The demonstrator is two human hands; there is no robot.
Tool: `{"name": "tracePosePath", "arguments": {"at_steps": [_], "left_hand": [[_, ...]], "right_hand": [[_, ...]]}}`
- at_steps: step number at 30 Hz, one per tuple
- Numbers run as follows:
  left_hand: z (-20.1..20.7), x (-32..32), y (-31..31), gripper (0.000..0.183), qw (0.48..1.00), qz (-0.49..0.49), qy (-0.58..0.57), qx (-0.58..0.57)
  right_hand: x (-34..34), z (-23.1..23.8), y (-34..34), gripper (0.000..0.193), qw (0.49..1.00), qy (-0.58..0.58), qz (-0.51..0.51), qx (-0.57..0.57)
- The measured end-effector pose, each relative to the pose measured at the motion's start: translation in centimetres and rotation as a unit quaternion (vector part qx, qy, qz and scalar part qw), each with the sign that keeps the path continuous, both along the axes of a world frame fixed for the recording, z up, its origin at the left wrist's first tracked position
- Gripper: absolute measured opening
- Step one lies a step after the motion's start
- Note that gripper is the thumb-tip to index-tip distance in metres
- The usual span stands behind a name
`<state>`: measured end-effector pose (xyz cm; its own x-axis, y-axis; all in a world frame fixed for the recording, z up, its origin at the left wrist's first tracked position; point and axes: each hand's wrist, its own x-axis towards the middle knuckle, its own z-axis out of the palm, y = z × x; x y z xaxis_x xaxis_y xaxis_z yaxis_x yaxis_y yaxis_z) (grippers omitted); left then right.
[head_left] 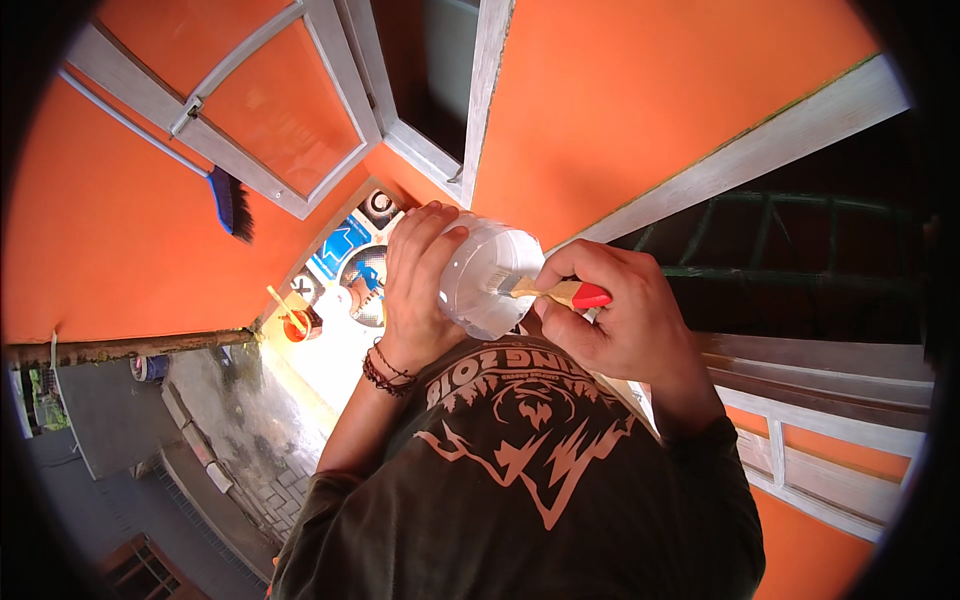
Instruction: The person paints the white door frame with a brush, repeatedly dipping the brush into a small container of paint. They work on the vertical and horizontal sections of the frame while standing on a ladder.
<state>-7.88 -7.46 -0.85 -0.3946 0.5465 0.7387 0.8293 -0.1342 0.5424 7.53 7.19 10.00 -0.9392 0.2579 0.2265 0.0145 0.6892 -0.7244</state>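
Observation:
My left hand (412, 275) is wrapped around the side of a clear plastic container (468, 282), which is tilted with its open mouth toward my right. Between the thumb and fingers of my right hand (628, 308) is a paintbrush (552, 290) with a wooden, red-ended handle. Its pale bristles reach into the container's mouth, near the inner wall. Whitish, cloudy material shows inside; whether it is paint or water I cannot tell. Both hands are close together in front of my dark printed shirt.
Below on the left, an orange pot (299, 326) with a yellow stick stands on a printed sheet (340, 250). A blue broom (228, 205) hangs against the orange wall (120, 270). A white-framed shutter (290, 95) stands out at upper left, and a pale window frame (740, 150) runs along the right.

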Motion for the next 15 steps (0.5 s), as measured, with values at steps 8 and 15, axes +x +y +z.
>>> {"name": "tracePosePath", "arguments": {"at_steps": [8,15], "left_hand": [[-1.1,0.4,-0.7,0.076,0.999,-0.010,-0.037,0.006],[-2.4,0.8,-1.5,0.078,0.999,-0.022,-0.047,-0.009]], "right_hand": [[-1.2,-0.7,-1.5,0.019,1.000,0.002,-0.008,-0.017],[-0.6,0.0,-1.9,0.017,0.996,-0.078,-0.021,-0.025]]}}
